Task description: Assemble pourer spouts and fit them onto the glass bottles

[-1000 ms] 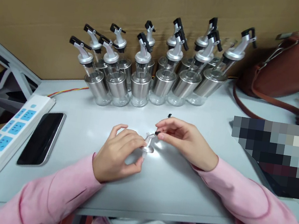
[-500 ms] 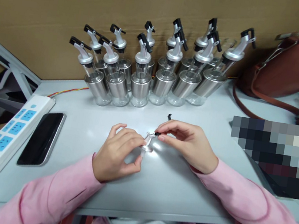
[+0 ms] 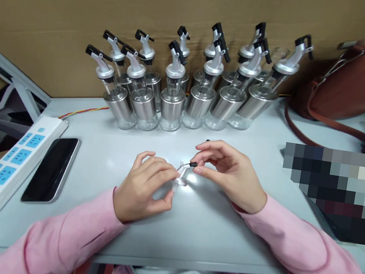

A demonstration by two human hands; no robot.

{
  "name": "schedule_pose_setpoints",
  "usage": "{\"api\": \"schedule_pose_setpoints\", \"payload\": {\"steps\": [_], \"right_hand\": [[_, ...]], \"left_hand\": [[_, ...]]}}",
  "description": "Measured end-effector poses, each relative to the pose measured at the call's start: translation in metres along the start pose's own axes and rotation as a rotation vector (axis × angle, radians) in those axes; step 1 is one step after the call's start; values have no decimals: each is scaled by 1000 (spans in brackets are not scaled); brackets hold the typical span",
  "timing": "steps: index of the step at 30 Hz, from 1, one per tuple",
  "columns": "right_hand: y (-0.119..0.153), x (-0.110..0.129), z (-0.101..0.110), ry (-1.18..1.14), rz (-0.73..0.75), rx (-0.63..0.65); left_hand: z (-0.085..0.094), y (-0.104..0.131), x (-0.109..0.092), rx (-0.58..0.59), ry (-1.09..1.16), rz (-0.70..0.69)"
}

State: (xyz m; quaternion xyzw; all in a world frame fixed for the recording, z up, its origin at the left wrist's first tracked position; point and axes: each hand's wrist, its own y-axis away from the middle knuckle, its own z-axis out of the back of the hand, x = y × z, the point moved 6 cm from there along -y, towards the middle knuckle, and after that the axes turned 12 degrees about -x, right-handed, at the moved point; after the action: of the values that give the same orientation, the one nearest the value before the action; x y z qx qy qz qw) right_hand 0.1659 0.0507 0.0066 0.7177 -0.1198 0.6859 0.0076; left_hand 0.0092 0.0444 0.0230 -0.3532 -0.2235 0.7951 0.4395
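My left hand (image 3: 145,188) pinches a silver pourer spout (image 3: 181,173) between thumb and fingertips, just above the table. The spout leans up to the right, with a small black cap (image 3: 193,164) on its tip. Close by the cap is my right hand (image 3: 229,169), thumb and fingers parted and the index finger lifted; whether a fingertip still touches the cap is hard to see. A small black part (image 3: 208,140) peeks out behind the right hand, mostly hidden by it.
Glass bottles with steel sleeves (image 3: 172,103) and lever pourers stand in two rows at the back. At left lie a phone (image 3: 50,170) and a white power strip (image 3: 27,150). A brown handbag (image 3: 358,85) rests at back right, its strap on the table (image 3: 200,249).
My right fingers have spread and the index finger has risen off the black cap, which now shows more fully. The small black part behind is more covered. My left hand keeps its place.
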Motion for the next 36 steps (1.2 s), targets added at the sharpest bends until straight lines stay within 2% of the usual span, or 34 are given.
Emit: {"api": "schedule_pose_setpoints", "payload": {"steps": [25,33,36], "right_hand": [[4,7,3,236,139,2],[3,6,6,216,60,-44],[1,2,5,115,-36,-29]], "left_hand": [[2,0,-2,2,-9,-31],[0,0,-3,12,-10,-51],[1,0,-3,1,-11,-59]]}}
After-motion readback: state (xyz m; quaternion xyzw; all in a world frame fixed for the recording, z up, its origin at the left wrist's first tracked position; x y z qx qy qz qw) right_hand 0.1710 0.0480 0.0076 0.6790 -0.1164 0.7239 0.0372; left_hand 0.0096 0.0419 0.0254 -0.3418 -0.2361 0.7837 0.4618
